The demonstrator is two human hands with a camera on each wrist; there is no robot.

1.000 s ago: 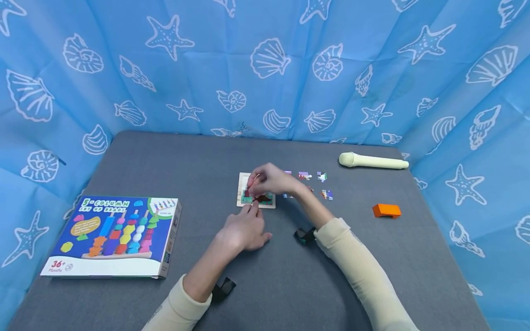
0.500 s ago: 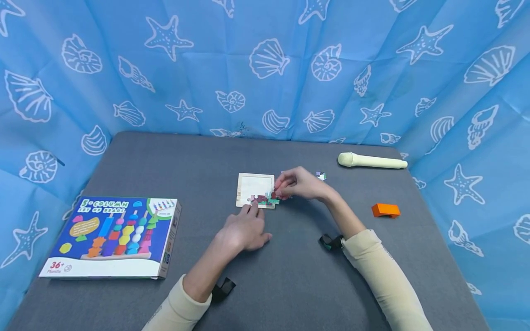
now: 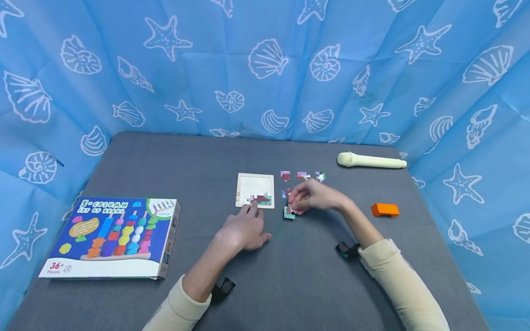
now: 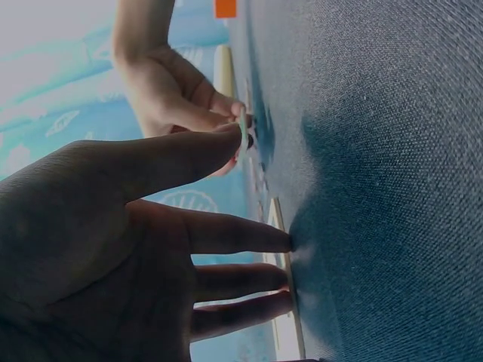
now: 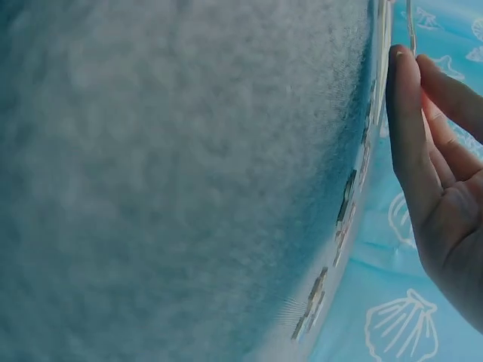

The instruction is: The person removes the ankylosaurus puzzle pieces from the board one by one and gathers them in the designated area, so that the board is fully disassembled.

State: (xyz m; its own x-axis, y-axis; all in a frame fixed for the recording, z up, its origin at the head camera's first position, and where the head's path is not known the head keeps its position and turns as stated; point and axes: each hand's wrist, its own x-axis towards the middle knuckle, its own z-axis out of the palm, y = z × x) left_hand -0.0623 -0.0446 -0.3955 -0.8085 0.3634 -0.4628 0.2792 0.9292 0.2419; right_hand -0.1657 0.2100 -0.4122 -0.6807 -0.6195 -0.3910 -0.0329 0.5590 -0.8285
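Note:
A square wooden puzzle tray (image 3: 244, 184) lies mid-table, with joined brown and green jigsaw pieces (image 3: 262, 199) in its front right part. My left hand (image 3: 245, 230) reaches to its front edge. In the left wrist view, the straight fingers (image 4: 241, 232) of that hand touch the tray rim (image 4: 287, 332), thumb held apart. Right of the tray, my right hand (image 3: 312, 196) pinches a green and reddish jigsaw piece (image 3: 289, 214) between thumb and fingertips. That piece (image 4: 243, 134) stands raised off the table in the left wrist view.
Loose jigsaw pieces (image 3: 302, 176) lie behind my right hand, some partly hidden by it. A pale microphone-shaped toy (image 3: 370, 160) is at the back right, an orange arch block (image 3: 386, 210) nearer. A bead-set box (image 3: 112, 236) lies at left. A blue curtain (image 3: 265, 69) surrounds the table.
My right hand has moved from over the tray to its right side, carrying the jigsaw piece out, so loose pieces behind it show again. My left hand stays in place.

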